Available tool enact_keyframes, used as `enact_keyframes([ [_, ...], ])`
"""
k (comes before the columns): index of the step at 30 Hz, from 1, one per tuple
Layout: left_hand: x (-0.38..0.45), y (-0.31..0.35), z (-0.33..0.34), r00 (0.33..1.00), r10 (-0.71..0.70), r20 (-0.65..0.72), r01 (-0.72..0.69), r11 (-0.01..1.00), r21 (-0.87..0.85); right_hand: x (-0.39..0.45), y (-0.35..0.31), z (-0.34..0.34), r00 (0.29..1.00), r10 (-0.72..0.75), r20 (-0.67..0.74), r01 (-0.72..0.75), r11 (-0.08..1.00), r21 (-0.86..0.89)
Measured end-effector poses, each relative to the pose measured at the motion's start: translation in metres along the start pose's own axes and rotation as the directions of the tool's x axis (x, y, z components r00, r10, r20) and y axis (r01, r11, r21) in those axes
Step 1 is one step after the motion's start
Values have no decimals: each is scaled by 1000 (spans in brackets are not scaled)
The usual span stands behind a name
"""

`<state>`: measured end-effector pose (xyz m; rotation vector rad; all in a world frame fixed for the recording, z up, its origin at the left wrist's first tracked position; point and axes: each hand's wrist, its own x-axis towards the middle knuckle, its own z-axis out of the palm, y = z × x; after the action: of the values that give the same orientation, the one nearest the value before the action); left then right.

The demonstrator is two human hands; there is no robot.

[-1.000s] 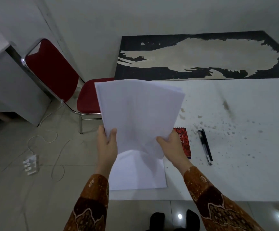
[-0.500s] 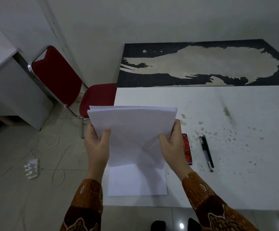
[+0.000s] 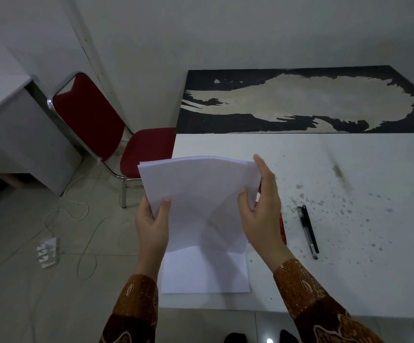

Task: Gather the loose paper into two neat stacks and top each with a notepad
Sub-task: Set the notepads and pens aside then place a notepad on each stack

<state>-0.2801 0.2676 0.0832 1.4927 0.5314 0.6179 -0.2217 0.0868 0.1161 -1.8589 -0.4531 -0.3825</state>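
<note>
The big white table (image 3: 324, 243) fills the right side, with a dark, worn board (image 3: 300, 100) behind it and a red chair (image 3: 97, 120) to the left. A flat stack of paper (image 3: 206, 273) lies at the near left corner of the table.

Above that stack, both hands hold a bunch of loose paper (image 3: 196, 194) up in the air. The bunch bends a little and its top edges do not line up. The left hand (image 3: 151, 229) grips the left side, thumb in front and fingers behind. The right hand (image 3: 263, 214) has its thumb on the front of the right side. Its fingers are straight along the right edge, more pressing than gripping.

A red notepad (image 3: 283, 229) lies on the table just right of the paper, mostly hidden behind the right hand. Only one notepad shows. A black pen (image 3: 309, 231) lies further right, well apart from the paper.

The step looks like squaring up the bunch. To do it well, hold the sides softly so the sheets can slide. Tap the bottom edge on the table, then turn the bunch and tap a side edge too. Squeezing hard would keep the sheets crooked. A very loose hold could let sheets slip out and fall off the near corner. When the edges match, lay the bunch flat, away from the table edge, with room for a notepad on top.
</note>
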Motion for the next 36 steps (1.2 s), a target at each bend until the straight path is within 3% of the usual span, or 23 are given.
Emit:
enact_keyframes([
  [2,0,-1,0,1000,8,-3,-8,1000,13,1,0,0,1000,-12,6,12,1000,-10],
  [6,-2,-3,3,1000,14,-21,-14,1000,26,4,0,1,995,-97,5,96,976,-196],
  [8,-3,-4,5,999,27,-25,-26,999,41,5,-2,1,995,-102,2,101,979,-175],
  [10,-4,-5,5,999,37,-33,-36,998,52,5,-1,1,1000,17,23,-17,1000,-13],
  [12,-4,-6,4,998,41,-44,-38,997,65,3,7,2,974,217,59,-225,956,191],
  [15,-5,-7,0,999,27,-28,-25,998,53,-2,26,5,907,379,183,-414,881,227],
  [18,-6,-6,0,1000,10,-15,-9,1000,26,-15,32,13,911,351,218,-395,895,209],
  [23,-13,-3,5,998,29,-57,-29,999,15,-27,29,22,947,312,75,-320,934,157],
  [30,-18,7,0,993,71,-89,-72,997,-9,-35,28,18,939,328,105,-344,907,244],
  [36,12,63,8,957,134,-258,-129,991,38,-40,34,15,935,331,129,-353,903,245],
])
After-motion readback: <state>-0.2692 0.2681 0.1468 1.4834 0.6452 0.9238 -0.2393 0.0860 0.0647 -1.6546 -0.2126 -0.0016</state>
